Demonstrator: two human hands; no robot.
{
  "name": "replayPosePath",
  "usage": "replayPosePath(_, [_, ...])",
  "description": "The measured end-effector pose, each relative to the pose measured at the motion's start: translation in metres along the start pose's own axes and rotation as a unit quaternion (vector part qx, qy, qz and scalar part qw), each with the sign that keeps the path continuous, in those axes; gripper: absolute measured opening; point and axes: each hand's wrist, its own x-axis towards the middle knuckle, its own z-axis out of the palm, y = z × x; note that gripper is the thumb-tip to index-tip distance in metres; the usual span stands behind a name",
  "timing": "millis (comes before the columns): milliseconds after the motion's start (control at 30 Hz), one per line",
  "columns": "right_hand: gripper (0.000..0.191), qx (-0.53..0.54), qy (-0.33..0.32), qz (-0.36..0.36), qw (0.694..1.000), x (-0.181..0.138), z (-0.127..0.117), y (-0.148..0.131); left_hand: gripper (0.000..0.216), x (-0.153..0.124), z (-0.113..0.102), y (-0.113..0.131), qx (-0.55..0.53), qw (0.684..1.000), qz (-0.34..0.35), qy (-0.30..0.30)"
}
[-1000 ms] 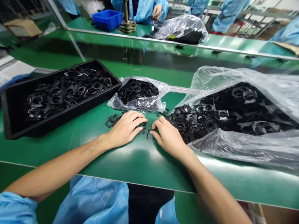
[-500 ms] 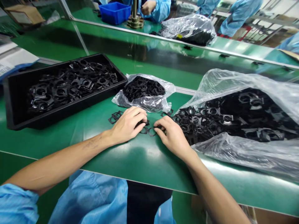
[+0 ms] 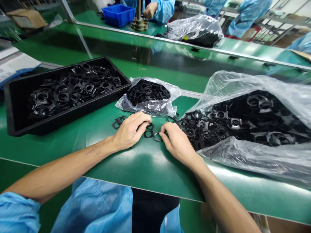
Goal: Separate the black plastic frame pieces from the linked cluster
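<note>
My right hand [image 3: 177, 139] pinches a thin black square frame [image 3: 157, 137] with a large round opening, between thumb and forefinger, low over the table. Left of that frame, another black frame [image 3: 148, 133] lies flat, and one more sits partly under the fingers of my left hand [image 3: 132, 130]. The thumb and fingers of that hand are drawn together; whatever they hold, if anything, is hidden. Several loose frames [image 3: 119, 122] lie beyond its wrist side. To the right, a heap of black frames [image 3: 204, 127] spills from a large clear plastic bag [image 3: 225, 155].
A black tray [image 3: 70, 114] of similar parts stands at the left. Behind my hands lies a small clear bag [image 3: 155, 110] of black rings. Across a rail [image 3: 160, 37], a blue bin [image 3: 118, 16], another bag [image 3: 196, 29] and a co-worker's hand [image 3: 150, 10] show.
My left fingers have drawn back slightly, uncovering more of the frames beside them. In my right hand the pinched frame has turned a little and shows a squarer, brighter outline.
</note>
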Motion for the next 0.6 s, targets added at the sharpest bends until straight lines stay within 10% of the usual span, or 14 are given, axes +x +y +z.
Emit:
replayPosePath(167, [0.011,0.222,0.043,0.056,0.973,0.001,-0.006,-0.001,0.022,0.0,-0.001,0.0,-0.017,0.999,0.03,-0.036])
replayPosePath(400, [0.028,0.532,0.001,0.131,0.837,0.005,0.002,-0.007,0.012,-0.001,0.001,0.003,0.003,0.993,0.1,-0.058])
replayPosePath(600, [0.035,0.472,0.042,0.092,0.876,0.002,0.0,-0.013,0.008,0.001,-0.001,0.003,-0.039,0.999,0.037,0.002])
